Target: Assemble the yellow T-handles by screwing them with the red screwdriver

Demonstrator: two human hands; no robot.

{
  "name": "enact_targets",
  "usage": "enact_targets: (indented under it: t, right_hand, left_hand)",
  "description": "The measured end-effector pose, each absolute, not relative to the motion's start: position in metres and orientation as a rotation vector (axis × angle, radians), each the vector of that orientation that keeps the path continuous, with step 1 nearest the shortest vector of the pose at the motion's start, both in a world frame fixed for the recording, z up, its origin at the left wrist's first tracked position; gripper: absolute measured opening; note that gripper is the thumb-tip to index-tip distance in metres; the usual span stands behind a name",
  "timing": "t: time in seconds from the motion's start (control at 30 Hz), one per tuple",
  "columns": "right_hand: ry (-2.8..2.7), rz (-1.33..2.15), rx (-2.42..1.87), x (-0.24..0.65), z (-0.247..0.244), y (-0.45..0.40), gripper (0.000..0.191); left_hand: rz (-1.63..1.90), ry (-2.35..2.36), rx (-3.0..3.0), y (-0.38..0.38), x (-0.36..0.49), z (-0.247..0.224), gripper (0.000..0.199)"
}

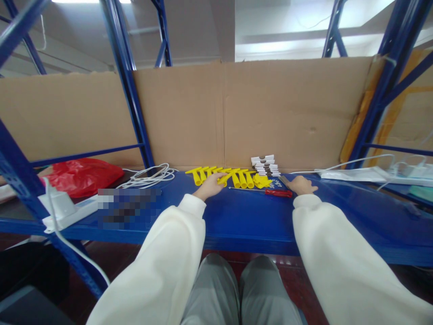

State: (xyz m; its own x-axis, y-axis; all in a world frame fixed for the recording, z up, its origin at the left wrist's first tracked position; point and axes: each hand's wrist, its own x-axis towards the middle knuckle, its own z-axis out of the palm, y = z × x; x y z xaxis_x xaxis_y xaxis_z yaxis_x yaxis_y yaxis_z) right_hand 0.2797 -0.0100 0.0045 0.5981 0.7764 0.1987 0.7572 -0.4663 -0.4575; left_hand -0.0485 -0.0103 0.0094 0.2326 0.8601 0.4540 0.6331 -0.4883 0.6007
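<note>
My left hand (211,186) is among a row of yellow T-shaped plastic handles (242,179), its fingers closed on one yellow T-shaped handle (223,179). Further right, my right hand (301,185) is curled on the blue shelf, beside a small grey flat piece (283,180); its fingertips are partly hidden. A red-handled screwdriver (278,193) lies between the hands, its shaft pointing left. Behind it are small yellow flat parts (262,181) and scattered tiny silvery pieces (275,183). White folded pieces with dark edges (265,165) are stacked at the back.
A cardboard sheet (270,108) stands along the back of the blue shelf (246,225). On the left are a red plastic bag (84,176), a coiled white cable (152,175) and a white power strip (76,212). Another white strip (355,174) lies right, near blue uprights (379,85).
</note>
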Motion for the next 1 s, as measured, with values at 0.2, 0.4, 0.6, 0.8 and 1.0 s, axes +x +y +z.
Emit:
enact_targets:
  t: [0.2, 0.4, 0.6, 0.8, 1.0]
  right_hand:
    - [-1.17, 0.086, -2.266, 0.279, 0.002, -0.007, 0.053]
    - [-1.068, 0.114, -2.046, 0.273, 0.011, -0.003, 0.02]
    - [-1.164, 0.789, -1.332, 0.233, 0.025, -0.01, 0.031]
    - [-1.431, 1.226, -1.274, 0.193, 0.017, -0.026, 0.034]
    - [-1.583, 1.265, -1.368, 0.186, 0.015, -0.033, 0.032]
  left_hand:
    - [0.884, 1.411, 2.481, -0.017, -0.045, 0.001, 0.04]
    - [0.846, 1.339, 2.629, -0.022, -0.041, 0.001, 0.033]
    - [0.764, 1.29, 2.816, -0.022, -0.036, -0.002, 0.033]
    - [0.711, 1.324, 2.845, -0.023, -0.032, -0.006, 0.039]
    - [0.704, 1.358, 2.822, -0.027, -0.032, -0.003, 0.043]
